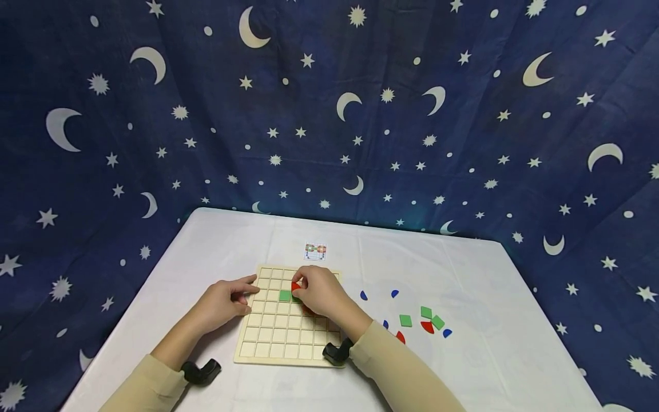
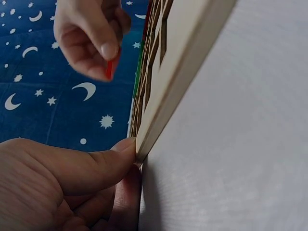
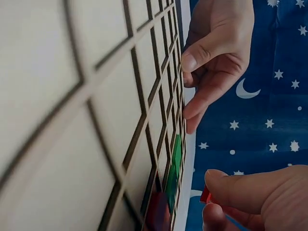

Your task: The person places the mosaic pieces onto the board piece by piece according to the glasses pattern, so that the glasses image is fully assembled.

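My left hand lies at the left side of a pale wooden grid board. Its thumb and fingertips touch the board's edge. Over the upper middle of the board, my right hand pinches a red piece with a curved edge between thumb and fingers, raised off the grid. Below it a green square tile sits in a cell, with another green piece beside it. A red piece also lies on the board, partly hidden by my right hand in the head view.
Behind the board lies a small printed pattern card. To the right are scattered green squares, red rounded pieces and several blue half-discs. A white cloth covers the table; a star-and-moon curtain hangs behind.
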Available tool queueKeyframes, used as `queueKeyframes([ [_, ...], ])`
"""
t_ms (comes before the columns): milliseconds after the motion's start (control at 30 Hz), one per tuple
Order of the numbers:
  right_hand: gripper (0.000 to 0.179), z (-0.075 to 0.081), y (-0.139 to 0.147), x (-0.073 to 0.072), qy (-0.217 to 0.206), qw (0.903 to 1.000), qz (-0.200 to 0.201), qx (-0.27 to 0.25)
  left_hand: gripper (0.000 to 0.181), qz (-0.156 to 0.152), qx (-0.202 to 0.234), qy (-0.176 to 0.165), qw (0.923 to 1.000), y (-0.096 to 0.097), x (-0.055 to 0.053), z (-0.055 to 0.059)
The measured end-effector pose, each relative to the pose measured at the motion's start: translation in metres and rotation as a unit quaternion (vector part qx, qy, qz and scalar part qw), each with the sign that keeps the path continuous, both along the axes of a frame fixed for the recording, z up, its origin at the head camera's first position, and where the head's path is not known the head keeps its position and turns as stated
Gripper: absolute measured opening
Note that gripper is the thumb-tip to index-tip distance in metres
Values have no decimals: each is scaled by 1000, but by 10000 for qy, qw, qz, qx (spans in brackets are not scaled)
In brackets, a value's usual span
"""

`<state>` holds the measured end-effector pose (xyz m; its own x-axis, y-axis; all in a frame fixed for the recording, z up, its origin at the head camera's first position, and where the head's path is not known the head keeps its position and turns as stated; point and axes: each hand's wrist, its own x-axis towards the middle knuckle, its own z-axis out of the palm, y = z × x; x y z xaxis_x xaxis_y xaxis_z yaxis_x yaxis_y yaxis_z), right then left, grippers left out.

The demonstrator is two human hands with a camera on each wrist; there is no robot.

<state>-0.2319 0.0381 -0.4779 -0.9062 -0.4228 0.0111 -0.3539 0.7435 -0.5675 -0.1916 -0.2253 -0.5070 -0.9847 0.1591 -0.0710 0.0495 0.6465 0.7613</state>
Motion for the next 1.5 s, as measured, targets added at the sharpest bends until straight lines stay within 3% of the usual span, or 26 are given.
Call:
queueKeyframes([
  [400, 17, -4, -27, -15, -54, 9979, -176, 617, 45, 5, 25, -18, 10000, 0, 0, 0],
  [1033, 6, -8, -26, -17, -128, 9986, -319, 394, 46, 62, -5, -21, 10000, 1, 0, -1],
  [1233, 9, -1, -11, -11, -137, 9996, -229, 132, 46, 80, -61, 12, 9999, 2, 1, -1],
  [1500, 11, 5, 34, 3, 130, 9994, -305, 48, 47, 85, -56, 39, 9999, 3, 1, -1],
])
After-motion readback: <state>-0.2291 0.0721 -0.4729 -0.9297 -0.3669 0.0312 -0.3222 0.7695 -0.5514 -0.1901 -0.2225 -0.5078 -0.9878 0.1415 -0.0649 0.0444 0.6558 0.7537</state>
